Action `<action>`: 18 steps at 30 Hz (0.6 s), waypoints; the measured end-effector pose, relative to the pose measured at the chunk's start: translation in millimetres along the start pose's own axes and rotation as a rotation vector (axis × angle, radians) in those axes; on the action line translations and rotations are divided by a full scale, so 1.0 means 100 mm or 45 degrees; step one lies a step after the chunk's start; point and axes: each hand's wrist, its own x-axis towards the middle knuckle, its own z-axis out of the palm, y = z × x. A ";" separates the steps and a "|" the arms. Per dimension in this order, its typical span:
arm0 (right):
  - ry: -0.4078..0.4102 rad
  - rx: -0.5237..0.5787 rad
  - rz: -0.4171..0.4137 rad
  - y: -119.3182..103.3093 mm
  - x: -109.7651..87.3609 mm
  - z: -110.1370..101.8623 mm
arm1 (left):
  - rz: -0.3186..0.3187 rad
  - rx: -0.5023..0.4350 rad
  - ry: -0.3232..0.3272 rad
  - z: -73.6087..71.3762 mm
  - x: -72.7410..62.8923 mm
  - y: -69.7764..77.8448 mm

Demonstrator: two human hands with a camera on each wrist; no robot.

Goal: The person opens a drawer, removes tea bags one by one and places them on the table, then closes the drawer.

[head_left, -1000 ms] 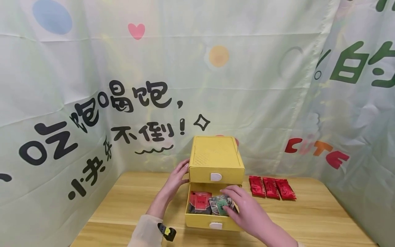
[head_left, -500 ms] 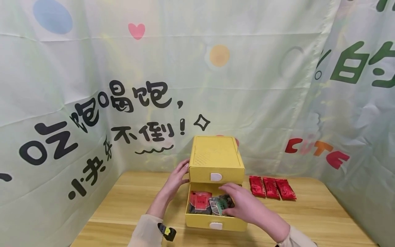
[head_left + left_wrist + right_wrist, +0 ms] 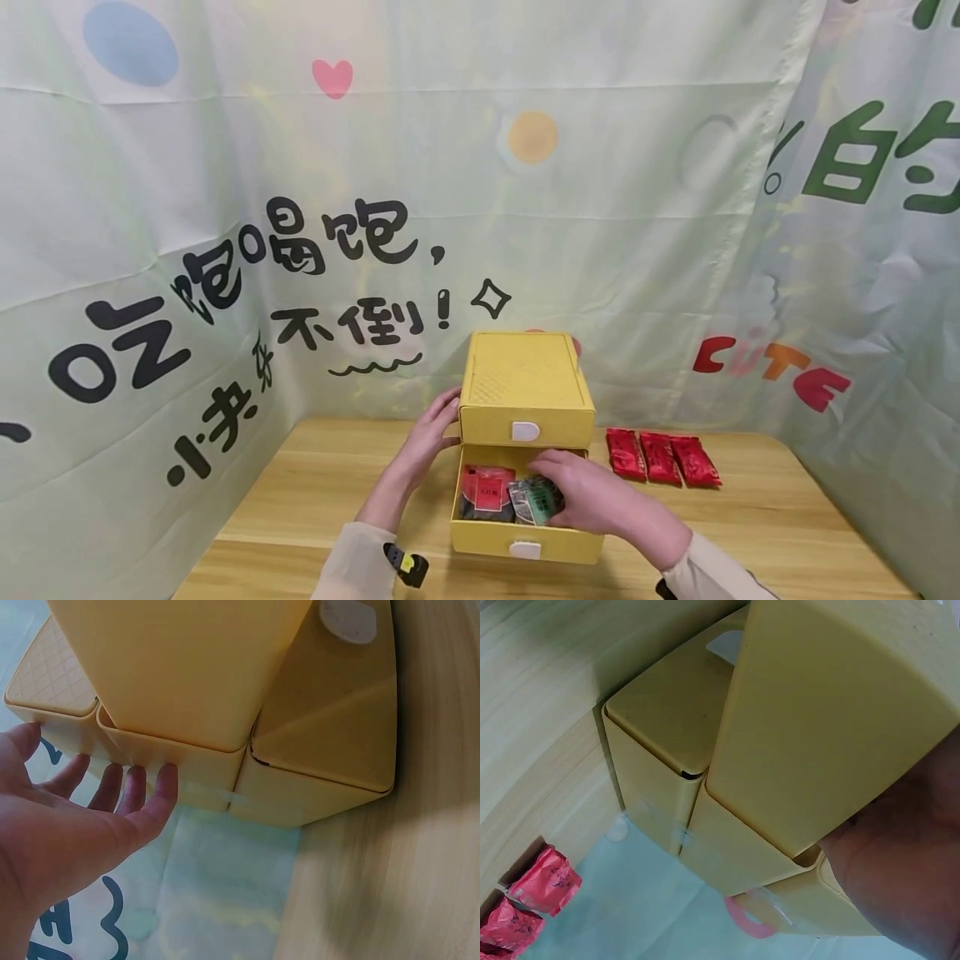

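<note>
A yellow drawer unit (image 3: 527,367) stands on the table with its middle drawer (image 3: 491,542) pulled out. Inside the drawer, a red-and-black packet (image 3: 488,493) lies at the left and a green-and-grey packet (image 3: 534,500) to its right. My right hand (image 3: 592,492) reaches in over the right wall and holds the green packet's right part, thumb toward the front and fingers toward the back. Its fingertips are hidden in the right wrist view. My left hand (image 3: 429,433) steadies the unit's left side, its fingertips (image 3: 166,776) against the yellow casing in the left wrist view.
Several small red packets (image 3: 660,457) lie in a row on the wooden table (image 3: 360,479), right of the unit. Behind it hangs a printed pale cloth (image 3: 615,275). A white handle (image 3: 524,550) sits on the open drawer's front.
My right hand has shifted slightly within the drawer and its fingers have closed in around the green packet's right part. The left hand has stayed in place on the unit.
</note>
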 end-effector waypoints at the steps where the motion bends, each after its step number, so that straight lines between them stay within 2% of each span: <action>1: -0.001 -0.010 -0.010 0.00 0.00 0.00 | -0.005 -0.006 0.003 0.00 0.00 0.00; 8: 0.008 -0.070 -0.070 0.04 0.01 0.03 | -0.003 -0.008 0.011 0.00 -0.01 0.01; 18: 0.065 -0.073 -0.125 0.06 0.03 0.05 | -0.004 -0.006 0.014 0.00 -0.02 0.01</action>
